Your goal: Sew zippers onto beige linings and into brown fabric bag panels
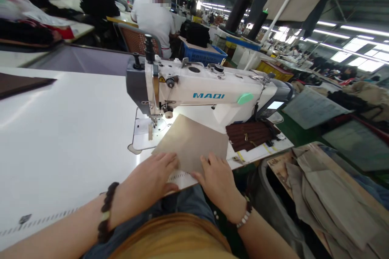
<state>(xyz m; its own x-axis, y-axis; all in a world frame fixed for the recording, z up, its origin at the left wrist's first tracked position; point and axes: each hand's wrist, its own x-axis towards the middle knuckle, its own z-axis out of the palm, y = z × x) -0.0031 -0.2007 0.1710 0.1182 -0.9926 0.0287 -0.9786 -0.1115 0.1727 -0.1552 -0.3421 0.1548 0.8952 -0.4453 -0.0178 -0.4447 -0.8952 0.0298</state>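
Observation:
A beige piece of fabric point(194, 139) lies flat on the white table, just right of the needle area of a white MAQI sewing machine point(209, 89). My left hand point(159, 170) rests on the fabric's lower left edge, fingers stretched out and thumb apart. On the lower right part, my right hand point(214, 176) lies with its fingers spread over the cloth and its thumb near the front edge. Both hands are open and touch the fabric from above. The presser foot point(154, 122) is beside the fabric's left side; no cloth shows under it.
Dark brown fabric with zippers point(251, 134) lies under the machine's right end. A grey bin point(267, 194) at right bears more beige pieces point(337, 198). Brown cloth point(24, 83) lies at far left. Behind the machine a person point(154, 22) sits near a blue crate point(202, 52).

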